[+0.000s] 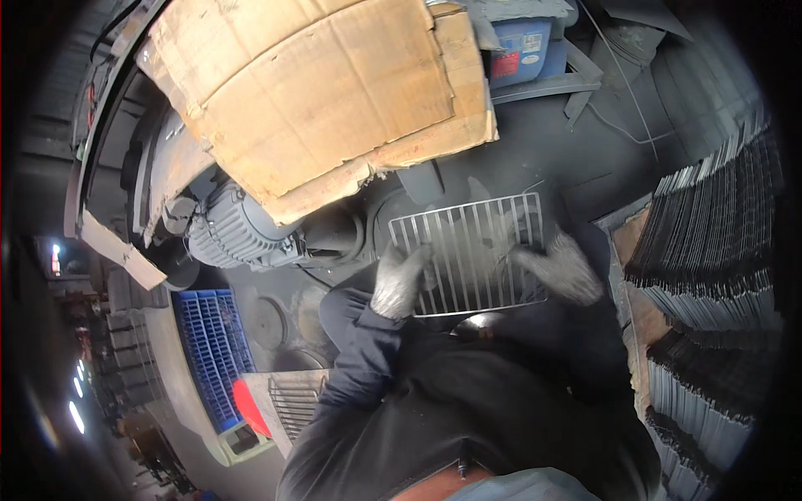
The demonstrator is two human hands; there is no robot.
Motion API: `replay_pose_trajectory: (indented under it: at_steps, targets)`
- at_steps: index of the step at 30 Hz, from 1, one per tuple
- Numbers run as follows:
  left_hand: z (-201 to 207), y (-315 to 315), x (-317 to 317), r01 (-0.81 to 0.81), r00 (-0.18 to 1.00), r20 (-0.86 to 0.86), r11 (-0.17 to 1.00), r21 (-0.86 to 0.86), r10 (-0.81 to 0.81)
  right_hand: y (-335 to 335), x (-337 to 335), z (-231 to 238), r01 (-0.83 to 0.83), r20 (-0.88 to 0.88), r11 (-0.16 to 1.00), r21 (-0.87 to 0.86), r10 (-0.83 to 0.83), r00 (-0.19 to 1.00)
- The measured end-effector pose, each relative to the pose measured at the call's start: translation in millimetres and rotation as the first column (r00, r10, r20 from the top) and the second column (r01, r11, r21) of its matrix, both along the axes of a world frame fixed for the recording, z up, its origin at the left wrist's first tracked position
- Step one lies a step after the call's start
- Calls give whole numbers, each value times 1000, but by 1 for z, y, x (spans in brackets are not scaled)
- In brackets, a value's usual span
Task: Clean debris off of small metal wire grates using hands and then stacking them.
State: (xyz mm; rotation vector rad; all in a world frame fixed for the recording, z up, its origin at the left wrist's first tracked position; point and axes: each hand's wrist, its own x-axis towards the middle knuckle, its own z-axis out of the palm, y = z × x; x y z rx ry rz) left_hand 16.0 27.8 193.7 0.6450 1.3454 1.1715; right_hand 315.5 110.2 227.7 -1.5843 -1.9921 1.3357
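Note:
A rectangular metal wire rack (469, 255) with several parallel bars is held in front of my body, above my lap. My left hand (399, 282), in a grey-white glove, grips its left side, with the thumb over the bars. On the opposite side, my right hand (565, 269), in a similar glove, is closed around the rack's edge. Some fingers of both hands are hidden or blurred behind the bars.
Large cardboard sheets (309, 92) cover something ahead, above a grey ribbed motor (238, 230). Tall stacks of wire racks (710, 242) stand to the right. At left are a blue plastic grate (213, 351) and another rack (296, 401). A blue container (522, 54) sits on a far frame.

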Motion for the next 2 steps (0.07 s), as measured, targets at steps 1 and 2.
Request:
replay_pose_trajectory:
  at_steps: [1,2]
  targets:
    - [3,8,5,0,1000,-26,999,-48,-2,1,-13,-9,206,-294,963,-176,-251,922]
    - [12,16,10,-7,999,-53,995,-96,2,5,-16,-9,189,-281,967,-173,-232,931]
